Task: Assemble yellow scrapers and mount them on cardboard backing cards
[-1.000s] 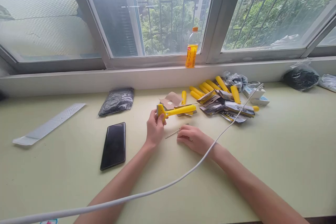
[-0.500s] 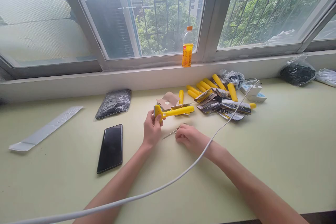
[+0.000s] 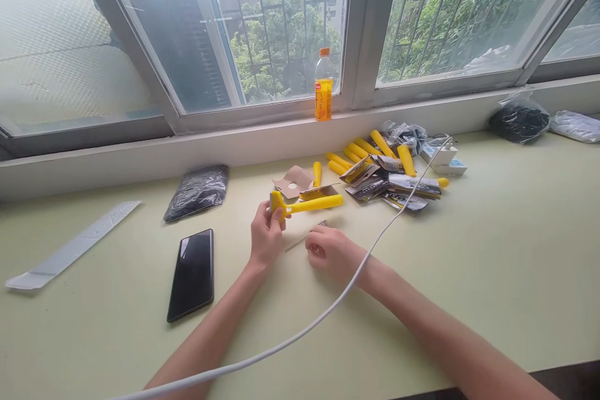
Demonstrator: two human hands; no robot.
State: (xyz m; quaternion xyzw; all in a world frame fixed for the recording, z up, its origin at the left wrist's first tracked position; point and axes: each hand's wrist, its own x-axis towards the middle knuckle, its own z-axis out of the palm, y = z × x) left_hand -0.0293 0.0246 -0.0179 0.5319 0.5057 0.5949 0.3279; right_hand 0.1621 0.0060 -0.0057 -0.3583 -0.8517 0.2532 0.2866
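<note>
Left hand (image 3: 266,235), mid-frame, grips a yellow plastic scraper (image 3: 315,204) by its head, likely for steadiness; right hand (image 3: 334,252), curled, adjoins a thin silver metal rod (image 3: 295,244), hold unclear.

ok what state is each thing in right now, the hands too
Yellow scraper, held near its head, handle pointing right
Left hand, closed on the scraper
Thin metal tool, slanted, partly hidden
Right hand, curled at the tool, grip unclear
Phone, lying flat, screen dark
Bottle, upright, capped, partly full
Brown card, creased, with a hole
</note>
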